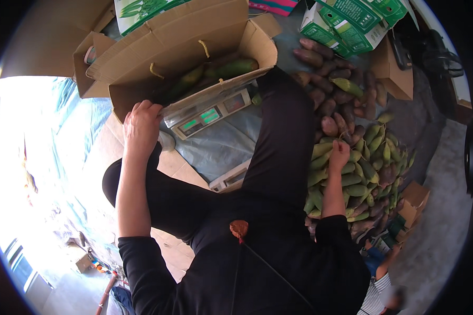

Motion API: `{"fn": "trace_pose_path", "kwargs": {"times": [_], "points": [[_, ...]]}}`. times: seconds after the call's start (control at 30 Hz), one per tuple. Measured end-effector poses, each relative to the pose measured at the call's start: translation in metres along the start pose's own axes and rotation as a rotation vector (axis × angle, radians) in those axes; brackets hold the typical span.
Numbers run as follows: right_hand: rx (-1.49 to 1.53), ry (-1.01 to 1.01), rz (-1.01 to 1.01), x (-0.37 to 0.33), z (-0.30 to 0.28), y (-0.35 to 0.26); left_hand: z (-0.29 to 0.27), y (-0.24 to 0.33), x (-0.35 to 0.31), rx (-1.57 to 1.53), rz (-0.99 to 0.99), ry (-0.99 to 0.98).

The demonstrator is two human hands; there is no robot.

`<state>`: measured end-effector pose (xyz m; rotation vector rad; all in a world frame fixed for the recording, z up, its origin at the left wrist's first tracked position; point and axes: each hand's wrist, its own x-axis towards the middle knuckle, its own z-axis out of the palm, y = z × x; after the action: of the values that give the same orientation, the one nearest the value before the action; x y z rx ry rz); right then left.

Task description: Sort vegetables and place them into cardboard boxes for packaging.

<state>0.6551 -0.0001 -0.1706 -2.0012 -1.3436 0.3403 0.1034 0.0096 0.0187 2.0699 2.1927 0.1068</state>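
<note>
The left hand (141,126) is curled over the near edge of the open brown cardboard box (178,47), which is set on a grey digital weighing scale (207,114). The right hand (339,152) is closed on a long green mango (321,150) in the heap of green and purplish mangoes (352,157) spread on the floor.

At your twelve o'clock, the box (178,47) is matt brown cardboard; the fruits (352,173) at three o'clock look smooth-skinned, slightly glossy.
</note>
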Motion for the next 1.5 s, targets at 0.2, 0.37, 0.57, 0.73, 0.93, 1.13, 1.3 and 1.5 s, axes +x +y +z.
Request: {"fn": "trace_pose_path", "kwargs": {"times": [0.2,0.37,0.57,0.73,0.93,1.13,1.3,1.5], "points": [[0.118,0.127,-0.371,0.052,-0.054,-0.121,0.005,0.001,0.001,0.011,0.015,-0.001],[0.145,0.273,-0.803,0.092,-0.092,-0.259,0.006,-0.004,-0.003,0.041,0.005,0.017],[0.919,0.084,-0.788,0.109,-0.072,-0.38,0.007,-0.002,0.001,0.032,0.027,0.018],[1.024,-0.405,-0.568,0.065,0.042,-0.443,0.008,-0.003,0.0,0.058,0.035,0.01],[0.538,-0.731,-0.528,0.059,0.098,-0.408,0.007,0.0,0.004,0.042,0.04,-0.015],[0.566,-0.62,-0.153,0.118,0.012,-0.303,-0.001,-0.002,0.0,0.036,0.018,-0.069],[0.312,-0.446,0.227,0.122,-0.008,-0.134,-0.002,0.008,0.004,0.031,0.031,-0.064],[-0.415,-0.459,0.12,0.074,-0.002,-0.031,0.0,0.001,0.001,-0.017,0.011,-0.037]]}}
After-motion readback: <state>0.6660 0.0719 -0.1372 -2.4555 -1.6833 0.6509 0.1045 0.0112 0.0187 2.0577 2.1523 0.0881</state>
